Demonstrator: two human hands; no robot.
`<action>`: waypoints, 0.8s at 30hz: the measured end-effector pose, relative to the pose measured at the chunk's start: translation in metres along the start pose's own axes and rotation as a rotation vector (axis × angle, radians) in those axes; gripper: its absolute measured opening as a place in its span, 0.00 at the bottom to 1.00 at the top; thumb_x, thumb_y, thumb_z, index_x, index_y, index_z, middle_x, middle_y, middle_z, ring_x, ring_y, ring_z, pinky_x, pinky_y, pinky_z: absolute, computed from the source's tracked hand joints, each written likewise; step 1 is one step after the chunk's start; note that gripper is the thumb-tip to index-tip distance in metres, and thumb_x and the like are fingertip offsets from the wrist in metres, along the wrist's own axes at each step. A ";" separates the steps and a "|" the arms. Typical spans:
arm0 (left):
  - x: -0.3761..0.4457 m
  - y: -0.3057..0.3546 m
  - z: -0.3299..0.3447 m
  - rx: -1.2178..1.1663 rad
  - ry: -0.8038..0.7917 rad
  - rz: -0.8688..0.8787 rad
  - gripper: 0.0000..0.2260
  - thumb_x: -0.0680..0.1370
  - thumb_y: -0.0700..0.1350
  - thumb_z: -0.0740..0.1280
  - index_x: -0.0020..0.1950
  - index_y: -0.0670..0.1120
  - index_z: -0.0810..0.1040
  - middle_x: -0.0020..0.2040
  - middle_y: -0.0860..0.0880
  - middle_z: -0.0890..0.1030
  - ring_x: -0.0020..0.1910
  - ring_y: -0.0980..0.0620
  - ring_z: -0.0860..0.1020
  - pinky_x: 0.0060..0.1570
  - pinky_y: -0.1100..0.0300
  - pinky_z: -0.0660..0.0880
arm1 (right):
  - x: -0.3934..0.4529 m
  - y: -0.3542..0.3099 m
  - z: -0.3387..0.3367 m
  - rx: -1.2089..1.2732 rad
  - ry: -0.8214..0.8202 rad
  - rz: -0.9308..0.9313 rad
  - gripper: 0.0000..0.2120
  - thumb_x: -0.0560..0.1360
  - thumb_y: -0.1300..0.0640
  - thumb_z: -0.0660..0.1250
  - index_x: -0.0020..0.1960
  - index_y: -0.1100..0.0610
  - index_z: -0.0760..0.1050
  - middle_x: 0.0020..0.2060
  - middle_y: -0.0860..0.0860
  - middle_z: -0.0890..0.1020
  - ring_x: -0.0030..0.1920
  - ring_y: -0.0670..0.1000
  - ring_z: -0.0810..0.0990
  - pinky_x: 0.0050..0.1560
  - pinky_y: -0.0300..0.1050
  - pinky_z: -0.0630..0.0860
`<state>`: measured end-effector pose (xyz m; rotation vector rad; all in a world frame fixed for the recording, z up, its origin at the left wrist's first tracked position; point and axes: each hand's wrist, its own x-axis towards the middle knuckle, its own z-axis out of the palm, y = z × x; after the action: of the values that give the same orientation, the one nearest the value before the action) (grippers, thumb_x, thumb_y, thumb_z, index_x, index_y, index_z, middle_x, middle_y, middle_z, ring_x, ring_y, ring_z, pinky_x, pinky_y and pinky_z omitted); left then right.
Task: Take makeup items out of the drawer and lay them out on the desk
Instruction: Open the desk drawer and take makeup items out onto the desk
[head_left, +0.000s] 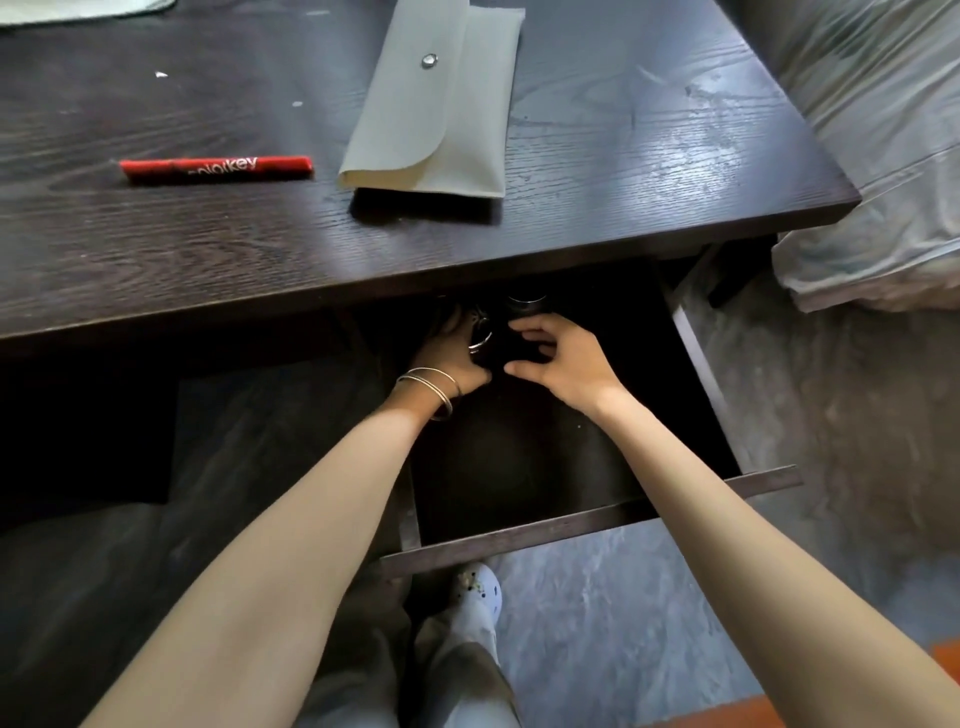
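Desk (623, 156) holds pouch (441, 98), pen (215, 169).

Head view looks steeply down, close over desk (623, 156) and open drawer (571, 519).

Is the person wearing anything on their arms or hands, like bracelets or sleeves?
Yes. The left hand has two thin silver bangles round its wrist. The right hand wears nothing, and no rings show on it. Both arms are bare as far as the picture shows, with no sleeves, gloves or watch.
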<state>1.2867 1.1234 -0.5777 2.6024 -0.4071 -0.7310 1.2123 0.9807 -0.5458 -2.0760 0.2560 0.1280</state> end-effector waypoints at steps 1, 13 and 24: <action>-0.006 0.001 0.003 0.011 -0.008 0.010 0.40 0.71 0.45 0.70 0.78 0.49 0.51 0.78 0.47 0.49 0.77 0.46 0.48 0.74 0.58 0.51 | -0.001 0.001 0.002 -0.003 -0.002 0.003 0.24 0.68 0.62 0.75 0.62 0.57 0.75 0.60 0.53 0.77 0.62 0.49 0.75 0.62 0.38 0.70; -0.022 0.005 0.024 0.000 0.149 -0.064 0.39 0.64 0.41 0.77 0.71 0.47 0.63 0.69 0.44 0.64 0.68 0.41 0.63 0.64 0.51 0.68 | -0.003 0.020 0.018 0.003 -0.140 0.175 0.33 0.65 0.68 0.75 0.67 0.58 0.69 0.63 0.55 0.75 0.62 0.52 0.74 0.60 0.42 0.72; -0.133 0.040 -0.049 -0.215 0.251 0.125 0.35 0.60 0.45 0.77 0.64 0.44 0.66 0.61 0.48 0.65 0.53 0.48 0.74 0.47 0.58 0.75 | -0.081 -0.071 -0.025 0.054 -0.030 -0.018 0.25 0.67 0.63 0.75 0.62 0.51 0.74 0.57 0.48 0.78 0.52 0.46 0.78 0.55 0.36 0.77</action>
<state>1.1977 1.1530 -0.4646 2.4014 -0.3865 -0.3770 1.1496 1.0039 -0.4573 -2.0207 0.2196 0.1399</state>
